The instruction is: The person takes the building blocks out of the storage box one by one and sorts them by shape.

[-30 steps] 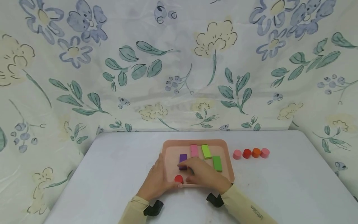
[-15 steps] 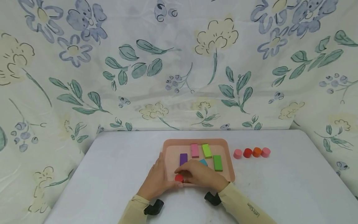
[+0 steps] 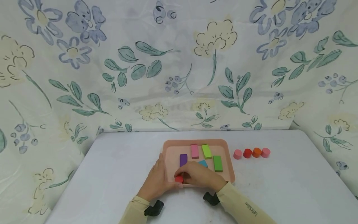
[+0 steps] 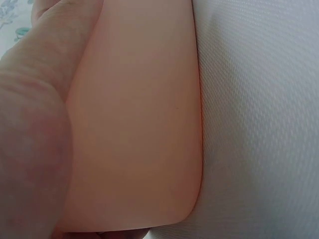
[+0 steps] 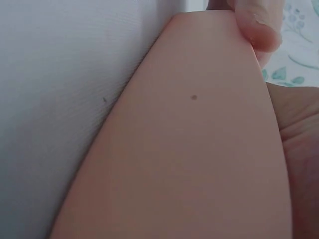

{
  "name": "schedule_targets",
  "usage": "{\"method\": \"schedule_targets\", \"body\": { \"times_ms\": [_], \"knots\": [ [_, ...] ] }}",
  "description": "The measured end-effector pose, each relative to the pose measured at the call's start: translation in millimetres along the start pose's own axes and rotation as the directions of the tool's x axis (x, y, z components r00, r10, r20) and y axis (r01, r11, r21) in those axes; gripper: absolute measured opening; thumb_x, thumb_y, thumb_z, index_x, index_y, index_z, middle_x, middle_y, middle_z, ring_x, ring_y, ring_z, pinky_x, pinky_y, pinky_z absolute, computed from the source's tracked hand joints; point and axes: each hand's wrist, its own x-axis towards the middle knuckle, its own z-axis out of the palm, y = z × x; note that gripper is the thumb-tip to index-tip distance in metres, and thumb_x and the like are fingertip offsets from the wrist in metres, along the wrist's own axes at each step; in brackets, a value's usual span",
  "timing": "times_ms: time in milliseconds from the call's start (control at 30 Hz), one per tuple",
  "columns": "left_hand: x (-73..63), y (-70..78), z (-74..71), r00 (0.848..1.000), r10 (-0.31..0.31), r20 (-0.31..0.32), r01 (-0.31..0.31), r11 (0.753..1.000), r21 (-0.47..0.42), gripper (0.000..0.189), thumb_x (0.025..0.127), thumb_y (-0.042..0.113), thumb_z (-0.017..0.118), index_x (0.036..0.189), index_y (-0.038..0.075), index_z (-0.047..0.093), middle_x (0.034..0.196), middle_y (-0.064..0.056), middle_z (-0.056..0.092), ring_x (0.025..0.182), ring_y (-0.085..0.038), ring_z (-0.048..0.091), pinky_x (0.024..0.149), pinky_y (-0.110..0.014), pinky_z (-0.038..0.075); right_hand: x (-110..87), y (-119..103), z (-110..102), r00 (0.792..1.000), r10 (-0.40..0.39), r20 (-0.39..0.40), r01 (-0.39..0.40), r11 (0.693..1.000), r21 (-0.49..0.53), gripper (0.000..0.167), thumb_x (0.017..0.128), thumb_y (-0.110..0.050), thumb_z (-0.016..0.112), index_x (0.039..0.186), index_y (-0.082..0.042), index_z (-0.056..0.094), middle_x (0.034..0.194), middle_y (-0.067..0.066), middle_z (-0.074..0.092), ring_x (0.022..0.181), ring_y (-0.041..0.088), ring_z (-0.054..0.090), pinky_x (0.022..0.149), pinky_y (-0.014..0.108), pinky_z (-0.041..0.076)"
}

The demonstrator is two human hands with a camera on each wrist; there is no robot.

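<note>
My left hand (image 3: pixel 155 182) grips the near left corner of a shallow pink tray (image 3: pixel 195 142), fingers along its left side and thumb on the front rim. In the right wrist view that thumb (image 5: pixel 259 30) overlaps the rim. Bent over the tray, my right hand (image 3: pixel 199 175) has its curled fingertips around a red cylinder block (image 3: pixel 179 179) in the near left corner; its thumb is mostly hidden. A purple block (image 3: pixel 183 159) lies just beyond the fingers, and a blue block (image 3: pixel 203 163) is partly covered by the right hand.
Inside the tray also lie a pink block (image 3: pixel 195 151), a lime block (image 3: pixel 207 151) and a green block (image 3: pixel 218 163). To its right, a row holds a pink cylinder (image 3: pixel 237 154), a red cylinder (image 3: pixel 247 153), an orange cylinder (image 3: pixel 256 152) and another pink cylinder (image 3: pixel 265 152).
My right hand has moved left and nearer from beside the purple block to the red cylinder, uncovering part of the blue block. The left hand stays on the tray.
</note>
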Motion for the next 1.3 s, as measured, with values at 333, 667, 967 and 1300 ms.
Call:
{"method": "schedule_targets", "body": {
  "times_ms": [333,667,967,1300],
  "knots": [
    [-0.2,1.6,-0.8,1.0,-0.003,0.008,0.003,1.0,0.005,0.14,0.067,0.062,0.086,0.156,-0.011,0.006,0.16,-0.031,0.022,0.143,-0.048,0.031,0.115,-0.059,0.03,-1.4,-1,-2,0.999,0.025,-0.042,-0.025,1.0,0.011,0.024,0.088,-0.006,0.077,0.111,-0.011,0.074,0.089,-0.013,0.064,0.078,0.002,0.054,0.074,0.015,0.05],
    [-0.9,2.6,-0.6,1.0,-0.012,0.006,0.012,1.0,0.007,0.138,0.068,0.059,0.086,0.156,-0.01,0.006,0.16,-0.03,0.023,0.143,-0.047,0.032,0.114,-0.059,0.03,-10.8,0,-3,0.986,0.115,-0.122,-0.114,0.993,0.016,0.031,0.087,-0.014,0.08,0.117,-0.012,0.072,0.098,-0.012,0.066,0.088,0.004,0.057,0.082,0.017,0.052],
    [-0.7,3.3,-0.9,1.0,0.003,-0.01,-0.003,1.0,0.009,0.137,0.068,0.058,0.087,0.156,-0.01,0.008,0.16,-0.029,0.025,0.141,-0.046,0.035,0.113,-0.06,0.033,-24.2,4,-8,0.964,0.121,-0.238,-0.12,0.993,0.022,0.028,0.086,-0.013,0.079,0.114,-0.012,0.072,0.102,-0.009,0.066,0.091,0.013,0.059,0.083,0.025,0.054],
    [-0.3,1.3,0.7,1.0,0.016,-0.025,-0.016,1.0,0.008,0.139,0.066,0.06,0.087,0.156,-0.01,0.008,0.16,-0.029,0.025,0.14,-0.046,0.037,0.113,-0.059,0.034,-35.5,-2,-18,0.936,0.179,-0.302,-0.184,0.983,0.012,0.027,0.085,-0.014,0.08,0.111,-0.015,0.071,0.097,-0.011,0.064,0.09,0.014,0.057,0.081,0.029,0.055]
  ]
}}
